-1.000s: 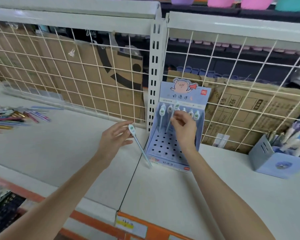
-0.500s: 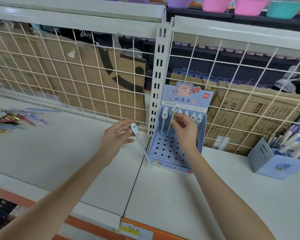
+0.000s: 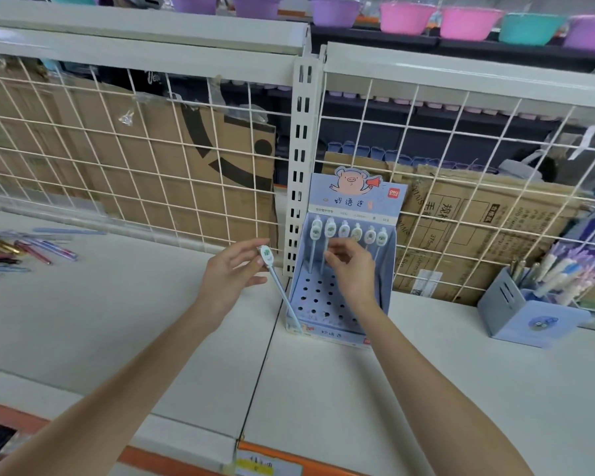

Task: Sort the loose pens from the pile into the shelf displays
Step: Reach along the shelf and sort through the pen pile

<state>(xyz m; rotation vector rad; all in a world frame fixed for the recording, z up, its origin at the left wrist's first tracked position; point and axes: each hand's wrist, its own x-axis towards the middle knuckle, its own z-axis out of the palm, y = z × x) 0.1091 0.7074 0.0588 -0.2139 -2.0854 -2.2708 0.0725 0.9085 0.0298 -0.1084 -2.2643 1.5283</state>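
Six pens are now standing in the display box's back row; right hand is pinching the second, newly seated. Left hand is holding the next pen; pile waiting at the shelf's left edge.

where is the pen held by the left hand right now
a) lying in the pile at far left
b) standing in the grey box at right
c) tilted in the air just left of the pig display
c: the left hand pinches the pen near its cap, slanting beside the pig display.

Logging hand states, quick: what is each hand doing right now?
Left hand: holds a pale blue pen near its cap.
Right hand: pinches a pen standing in the display box.
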